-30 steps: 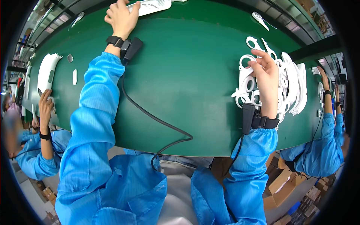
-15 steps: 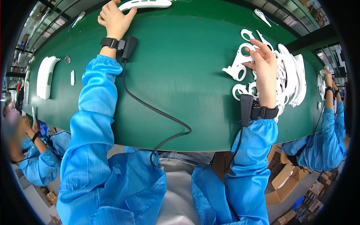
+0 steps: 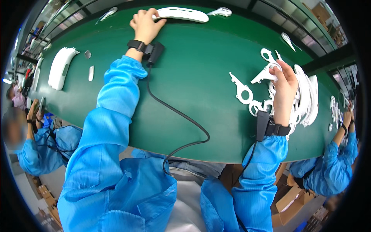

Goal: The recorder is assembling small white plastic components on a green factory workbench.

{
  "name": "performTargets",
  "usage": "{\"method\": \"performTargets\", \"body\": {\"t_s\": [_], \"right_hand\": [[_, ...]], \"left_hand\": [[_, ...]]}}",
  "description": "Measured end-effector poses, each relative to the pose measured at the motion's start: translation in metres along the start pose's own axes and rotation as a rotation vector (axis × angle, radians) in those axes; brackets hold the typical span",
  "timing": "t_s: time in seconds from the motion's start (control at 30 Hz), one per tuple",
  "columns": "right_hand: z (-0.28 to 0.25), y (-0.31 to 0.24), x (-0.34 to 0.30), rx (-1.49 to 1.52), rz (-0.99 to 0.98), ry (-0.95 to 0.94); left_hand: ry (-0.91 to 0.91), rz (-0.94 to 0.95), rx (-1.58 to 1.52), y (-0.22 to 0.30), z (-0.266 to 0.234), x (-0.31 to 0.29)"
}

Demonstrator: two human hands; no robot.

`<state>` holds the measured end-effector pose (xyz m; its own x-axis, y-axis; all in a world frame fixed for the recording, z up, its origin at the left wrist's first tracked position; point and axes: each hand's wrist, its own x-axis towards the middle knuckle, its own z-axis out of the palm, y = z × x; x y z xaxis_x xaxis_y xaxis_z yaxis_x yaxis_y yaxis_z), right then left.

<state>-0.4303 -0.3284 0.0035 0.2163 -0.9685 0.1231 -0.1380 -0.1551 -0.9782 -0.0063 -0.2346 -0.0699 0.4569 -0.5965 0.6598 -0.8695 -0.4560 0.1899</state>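
At far left a co-worker in blue (image 3: 50, 149) is seen beside the green table (image 3: 185, 69). On the table's left side a white curved casing (image 3: 62, 69) is laid, with a small grey piece (image 3: 88, 54) and a narrow white strip (image 3: 91, 73) just right of it. Near the far edge the left end of a white slotted shell (image 3: 183, 14) is gripped by the left hand (image 3: 146, 26), fingers bent and thumb on the near side; whether the shell is lifted cannot be told from this angle. A small white part (image 3: 221, 12) is noted off its right end. Right of centre a loose white bracket (image 3: 239, 86) is laid flat. Just right of it a white ring bracket (image 3: 266, 74), pointed arm to the left, is pinched between thumb and curled fingers of the right hand (image 3: 285, 87). Under and beside that hand white parts (image 3: 296, 112) are heaped, bordered on the right by long curved strips (image 3: 312, 102)
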Motion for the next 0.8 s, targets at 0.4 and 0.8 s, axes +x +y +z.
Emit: {"method": "performTargets", "body": {"t_s": [0.4,0.8], "right_hand": [[0.045,-0.010,-0.024,0.057,-0.046,-0.201],[0.087,-0.006,-0.061,-0.294,-0.280,-0.447]], "left_hand": [[-0.147,0.073,-0.427,0.002,-0.008,0.003],[-0.307,-0.021,-0.555,0.013,-0.008,0.002]]}}
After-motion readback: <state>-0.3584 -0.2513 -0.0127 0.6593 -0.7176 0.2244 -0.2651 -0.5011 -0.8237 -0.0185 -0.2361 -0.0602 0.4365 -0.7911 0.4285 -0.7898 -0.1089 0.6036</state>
